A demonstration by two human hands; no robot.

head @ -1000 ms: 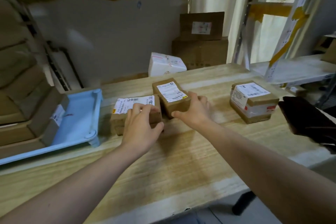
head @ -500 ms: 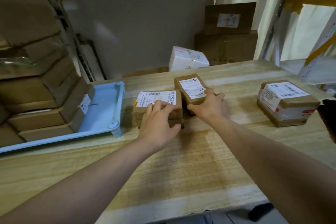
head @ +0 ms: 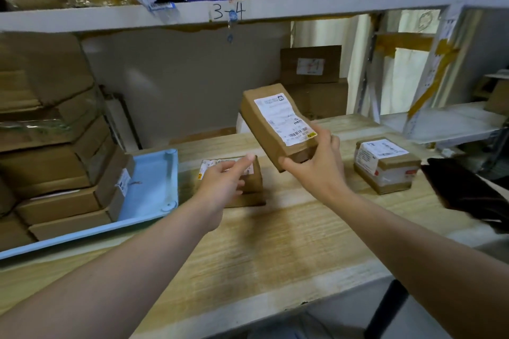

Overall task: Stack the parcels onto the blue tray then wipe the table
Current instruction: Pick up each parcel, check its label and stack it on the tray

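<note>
Your right hand [head: 316,170] grips a long brown parcel [head: 278,125] by its near end, thumb under the front edge and fingers curled round the far side, so the parcel hangs clear above the table [head: 275,250], tilted with its white label facing up and toward you. Your left hand [head: 223,184] rests on a second brown parcel [head: 248,184] that lies flat on the table just below the raised one; the fingers reach loosely across its labelled top, and you cannot tell from this view whether they close round it. The blue tray [head: 154,181] sits at the left end of the table, just beside that second parcel, with stacked cardboard boxes [head: 63,201] filling its left part. A third parcel [head: 385,165] with a white label sits on the table to the right, well apart from both hands. A dark cloth [head: 468,192] lies at the table's right edge.
</note>
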